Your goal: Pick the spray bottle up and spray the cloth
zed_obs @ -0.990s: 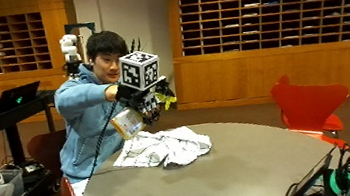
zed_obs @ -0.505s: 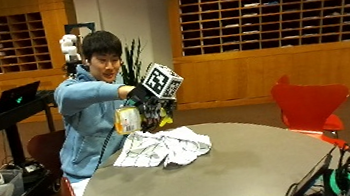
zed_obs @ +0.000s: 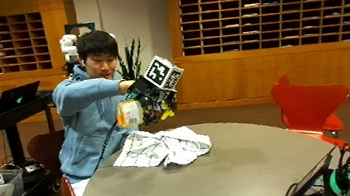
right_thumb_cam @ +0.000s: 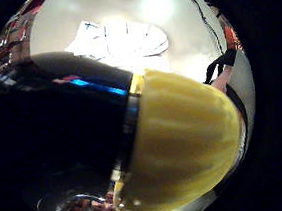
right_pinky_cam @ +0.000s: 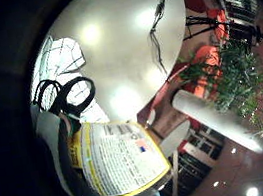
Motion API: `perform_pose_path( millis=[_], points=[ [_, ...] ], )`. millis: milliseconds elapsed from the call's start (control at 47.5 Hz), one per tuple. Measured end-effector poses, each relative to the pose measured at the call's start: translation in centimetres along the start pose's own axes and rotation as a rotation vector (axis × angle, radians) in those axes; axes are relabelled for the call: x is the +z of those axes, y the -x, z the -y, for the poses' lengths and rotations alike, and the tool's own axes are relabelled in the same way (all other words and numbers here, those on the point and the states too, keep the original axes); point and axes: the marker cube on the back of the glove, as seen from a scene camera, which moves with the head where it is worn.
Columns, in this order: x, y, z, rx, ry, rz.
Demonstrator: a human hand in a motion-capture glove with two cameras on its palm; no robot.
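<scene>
Spraying step, bottle in hand: my right hand (zed_obs: 150, 101) grips the spray bottle (zed_obs: 129, 113), fingers curled round it, raised above the cloth (zed_obs: 162, 147) at the table's (zed_obs: 251, 169) near edge by me. Next move, I judge: aim nozzle down, squeeze trigger. Trigger finger hidden; nozzle direction unclear.

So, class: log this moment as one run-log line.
hand: black-gloved right hand grips yellow-labelled spray bottle | bottle: above table | white patterned cloth: crumpled on round grey table

Outside view faces across the table (zed_obs: 251, 169); both palm views look down onto it.
</scene>
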Motion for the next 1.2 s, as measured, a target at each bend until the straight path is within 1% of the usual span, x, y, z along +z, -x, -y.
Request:
perform_pose_path(
  millis=[147,316,400,484,632,758,905,1053,1116,1200],
  points=[
    [0.1,0.3,0.2,0.007,0.006,0.006],
    [2.3,1.8,2.4,-0.046,0.03,0.099],
    [2.0,2.6,2.4,-0.088,-0.002,0.104],
    [0.2,3.7,1.3,-0.152,-0.059,0.169],
    [-4.6,4.7,-0.3,-0.271,-0.234,0.393],
    [-7.7,7.8,-1.4,-0.395,-0.425,0.618],
    [-9.4,14.8,-2.7,-0.547,-0.582,0.942],
    [-10.1,21.3,-2.1,-0.613,-0.813,1.277],
    [-9.6,24.0,-1.4,-0.62,-0.854,1.398],
    [-7.7,27.2,0.4,-0.636,-0.825,1.461]
  ],
)
